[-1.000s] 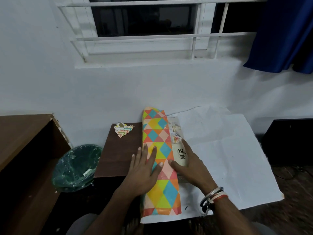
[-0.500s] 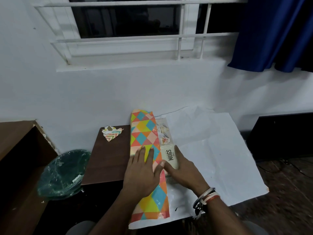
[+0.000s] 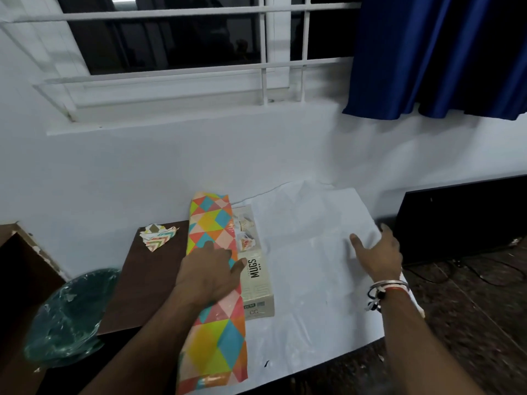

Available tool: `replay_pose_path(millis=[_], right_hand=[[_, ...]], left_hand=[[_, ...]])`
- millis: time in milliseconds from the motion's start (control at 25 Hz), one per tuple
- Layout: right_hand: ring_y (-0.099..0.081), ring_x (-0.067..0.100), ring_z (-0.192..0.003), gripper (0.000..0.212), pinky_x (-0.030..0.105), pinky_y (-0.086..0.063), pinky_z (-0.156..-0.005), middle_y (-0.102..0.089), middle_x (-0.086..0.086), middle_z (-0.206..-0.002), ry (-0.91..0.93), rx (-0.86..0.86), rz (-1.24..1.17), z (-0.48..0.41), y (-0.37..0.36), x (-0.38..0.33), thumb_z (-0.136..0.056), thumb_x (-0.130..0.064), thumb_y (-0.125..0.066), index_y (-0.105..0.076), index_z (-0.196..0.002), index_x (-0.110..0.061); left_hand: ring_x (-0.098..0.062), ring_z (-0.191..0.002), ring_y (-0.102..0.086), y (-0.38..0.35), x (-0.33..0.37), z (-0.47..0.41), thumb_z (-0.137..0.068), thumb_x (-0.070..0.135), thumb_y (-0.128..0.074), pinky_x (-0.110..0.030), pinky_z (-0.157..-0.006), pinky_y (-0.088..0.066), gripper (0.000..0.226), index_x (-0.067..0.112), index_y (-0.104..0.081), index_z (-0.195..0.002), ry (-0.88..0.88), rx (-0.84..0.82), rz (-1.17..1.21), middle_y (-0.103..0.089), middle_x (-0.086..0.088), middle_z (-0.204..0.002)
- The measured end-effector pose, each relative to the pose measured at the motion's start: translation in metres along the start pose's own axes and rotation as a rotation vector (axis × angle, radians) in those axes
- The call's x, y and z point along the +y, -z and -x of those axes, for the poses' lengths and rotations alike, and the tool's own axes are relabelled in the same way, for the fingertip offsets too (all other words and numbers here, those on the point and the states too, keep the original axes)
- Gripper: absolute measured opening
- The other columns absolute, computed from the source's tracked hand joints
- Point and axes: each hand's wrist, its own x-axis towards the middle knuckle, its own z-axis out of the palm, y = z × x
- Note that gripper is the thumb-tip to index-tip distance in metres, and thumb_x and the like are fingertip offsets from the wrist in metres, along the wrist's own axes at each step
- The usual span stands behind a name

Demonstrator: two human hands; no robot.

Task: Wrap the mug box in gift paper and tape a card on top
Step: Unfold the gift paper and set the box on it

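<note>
The cream mug box (image 3: 256,276), printed "MUGS", lies on the white underside of the gift paper (image 3: 310,286). A flap of that paper, showing coloured triangles (image 3: 212,223), is folded over the box's left side. My left hand (image 3: 209,273) presses flat on this flap, its thumb touching the box top. My right hand (image 3: 376,253) reaches out to the sheet's right edge; its fingers lie at the edge and its thumb rests on the white paper. Whether the fingers curl under the edge cannot be seen.
A small brown table (image 3: 148,277) carries the sheet, which overhangs its right and near sides. Folded patterned paper scraps (image 3: 158,235) lie at the table's back left. A green lined bin (image 3: 68,315) stands left of it, a brown cabinet (image 3: 17,252) farther left, the white wall behind.
My right hand has left the mug box and moved right to the sheet's right edge. My left hand stays pressing the coloured flap. The camera has shifted closer and left.
</note>
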Motion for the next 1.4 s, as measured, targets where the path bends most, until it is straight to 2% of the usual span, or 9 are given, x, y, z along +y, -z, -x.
replay_pose_path(millis=[120,200,360,560,800,920,1000,1160,1400], right_hand=[[-0.041,0.039,-0.144,0.114,0.046,-0.033,-0.118,-0.041,0.02,-0.158,-0.167,-0.111,-0.134,-0.029,0.005,0.023,-0.078,-0.065,-0.078,-0.024,-0.159,-0.006],[-0.058,0.037,-0.127,0.089,0.043,-0.045,-0.11,-0.06,0.017,-0.139,-0.186,-0.191,-0.106,-0.039,0.017,0.023,-0.082,-0.059,-0.077,-0.05,-0.146,-0.004],[-0.071,0.034,-0.091,0.032,0.039,-0.055,-0.085,-0.074,0.017,-0.091,0.018,-0.185,0.155,-0.042,0.075,-0.025,-0.087,-0.031,-0.08,-0.078,-0.102,-0.003],[-0.066,0.037,-0.096,0.031,0.039,-0.051,-0.085,-0.073,0.021,-0.1,0.315,-0.199,0.4,0.001,0.127,-0.157,-0.09,-0.025,-0.075,-0.073,-0.103,0.004],[-0.044,0.021,-0.056,0.026,0.028,-0.038,-0.055,-0.048,0.004,-0.059,0.699,-0.448,0.428,0.107,0.112,-0.278,-0.09,-0.019,-0.071,-0.064,-0.067,-0.009],[-0.061,0.016,-0.066,0.03,0.025,-0.051,-0.066,-0.07,-0.001,-0.086,0.534,-0.841,0.131,0.137,0.108,-0.287,-0.096,-0.048,-0.067,-0.076,-0.11,-0.023],[-0.073,0.024,-0.101,0.051,0.035,-0.056,-0.089,-0.071,-0.006,-0.122,0.427,-0.947,0.142,0.136,0.11,-0.271,-0.094,-0.069,-0.048,-0.065,-0.132,-0.038],[-0.062,0.007,-0.125,0.047,0.03,-0.052,-0.105,-0.06,-0.023,-0.14,0.376,-1.187,0.218,0.14,0.1,-0.221,-0.094,-0.071,-0.031,-0.052,-0.134,-0.061],[-0.037,0.015,-0.148,0.089,0.04,-0.036,-0.12,-0.028,-0.023,-0.162,0.415,-1.197,0.506,0.141,0.07,-0.191,-0.071,-0.098,-0.035,-0.021,-0.152,-0.063]], left_hand=[[-0.021,-0.111,-0.06,0.005,-0.005,-0.002,-0.099,0.071,-0.025,-0.037,-0.095,-0.05,0.068,0.032,-0.056,-0.145,-0.011,-0.005,0.011,-0.059,-0.003,-0.124],[-0.021,-0.112,-0.06,0.007,-0.005,0.001,-0.099,0.072,-0.025,-0.038,-0.096,-0.051,0.068,0.032,-0.055,-0.146,-0.009,-0.011,0.019,-0.058,-0.004,-0.125],[-0.022,-0.115,-0.06,0.009,-0.003,0.007,-0.099,0.073,-0.025,-0.038,-0.095,-0.051,0.069,0.031,-0.056,-0.144,0.0,-0.012,0.042,-0.057,-0.005,-0.129],[-0.025,-0.115,-0.06,0.001,-0.006,0.005,-0.098,0.074,-0.022,-0.04,-0.095,-0.049,0.072,0.028,-0.055,-0.143,-0.001,0.0,0.052,-0.055,-0.009,-0.133],[-0.03,-0.122,-0.059,0.0,-0.017,0.016,-0.102,0.067,-0.026,-0.04,-0.1,-0.047,0.063,0.033,-0.048,-0.15,-0.029,0.061,0.172,-0.055,-0.01,-0.139],[-0.032,-0.122,-0.06,-0.005,-0.035,0.018,-0.103,0.058,-0.034,-0.04,-0.102,-0.045,0.05,0.038,-0.043,-0.148,-0.019,0.111,0.375,-0.063,-0.003,-0.136],[-0.034,-0.12,-0.063,-0.008,-0.046,0.019,-0.104,0.053,-0.034,-0.041,-0.102,-0.045,0.043,0.04,-0.039,-0.144,-0.022,0.102,0.51,-0.068,0.002,-0.133],[-0.042,-0.114,-0.062,0.002,-0.059,0.028,-0.109,0.047,-0.031,-0.045,-0.101,-0.044,0.032,0.037,-0.036,-0.138,0.025,0.063,0.8,-0.064,-0.001,-0.123],[-0.042,-0.111,-0.064,0.006,-0.056,0.042,-0.112,0.044,-0.021,-0.05,-0.103,-0.044,0.028,0.034,-0.032,-0.135,-0.045,0.069,0.762,-0.05,0.008,-0.139]])
